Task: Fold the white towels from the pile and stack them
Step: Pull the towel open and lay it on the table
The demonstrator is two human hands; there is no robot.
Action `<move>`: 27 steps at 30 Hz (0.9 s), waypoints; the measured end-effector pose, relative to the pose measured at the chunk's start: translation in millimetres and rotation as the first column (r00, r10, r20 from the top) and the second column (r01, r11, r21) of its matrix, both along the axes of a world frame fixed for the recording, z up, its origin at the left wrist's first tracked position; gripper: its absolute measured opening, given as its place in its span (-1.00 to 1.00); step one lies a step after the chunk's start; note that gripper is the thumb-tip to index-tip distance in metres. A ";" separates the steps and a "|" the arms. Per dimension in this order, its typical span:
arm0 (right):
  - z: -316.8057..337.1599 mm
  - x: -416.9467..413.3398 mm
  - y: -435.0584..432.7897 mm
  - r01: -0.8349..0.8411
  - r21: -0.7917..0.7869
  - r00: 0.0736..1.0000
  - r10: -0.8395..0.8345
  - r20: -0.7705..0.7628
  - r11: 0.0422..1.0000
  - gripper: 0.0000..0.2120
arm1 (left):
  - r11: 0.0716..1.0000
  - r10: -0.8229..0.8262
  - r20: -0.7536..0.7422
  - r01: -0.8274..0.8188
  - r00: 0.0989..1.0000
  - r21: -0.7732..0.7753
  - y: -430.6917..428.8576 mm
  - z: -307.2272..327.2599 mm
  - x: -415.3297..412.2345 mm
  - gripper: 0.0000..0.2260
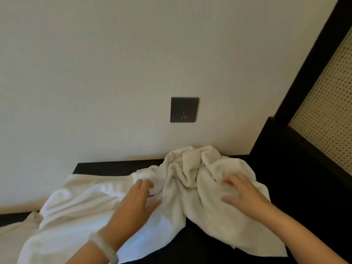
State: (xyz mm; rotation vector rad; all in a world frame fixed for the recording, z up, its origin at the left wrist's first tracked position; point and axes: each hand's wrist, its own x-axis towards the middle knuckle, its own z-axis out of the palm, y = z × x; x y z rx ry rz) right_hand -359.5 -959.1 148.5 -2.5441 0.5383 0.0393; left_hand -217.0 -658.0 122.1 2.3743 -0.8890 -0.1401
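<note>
Bangle (102, 246), pale, on the left wrist at the bottom edge.

Left hand (135, 199): laid palm-down on the white towel (76, 202), fingers nearly straight and relaxed, thumb spread. The fingertips meet a fold where this towel runs into the next. Nothing is pinched, as far as shows.

Right hand (242, 195): over the crumpled towel (200, 168), fingers splayed and loosely bent, grasping nothing. It is slightly blurred, so whether it rests on the cloth or hovers just above cannot be told.

Dark surface (209, 242): bears both towels; a bare patch lies between the forearms.

White towel: rumpled, sprawling from lower left toward the middle.

Crumpled towel: creamier, bunched in a heap against the wall (95, 73), one flap trailing toward the camera.

Step in hand, as judged: picking one towel out of the pile. No fold is made and no stack is in view. The next move calls for finding a hem or two corners, pinching them, lifting that towel clear and spreading it flat.

Wall socket (184, 109): dark plate, above the heap.

Dark frame (304, 73) with cane panel (323, 111): closes off the right side.

Hindrances: the towels overlap by the left fingertips, so pulling one may drag the other. Little bare surface is left for spreading.
</note>
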 end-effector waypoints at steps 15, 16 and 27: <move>45.8 26.5 0.2 0.221 0.415 0.833 -0.392 0.390 0.883 -0.77 | 0.826 0.246 -0.391 -0.403 0.887 -0.395 -68.3 68.2 22.8 -0.79; 48.6 34.9 6.3 0.214 0.377 0.869 -0.352 0.348 0.901 -0.82 | 0.807 0.170 -0.491 -0.407 0.854 -0.429 -76.2 76.1 27.1 -0.81; -52.1 -47.4 28.6 0.083 -0.298 0.996 -0.086 0.003 0.951 -0.47 | 0.980 0.015 -0.015 -0.012 1.000 0.198 39.6 -24.4 -19.3 -0.58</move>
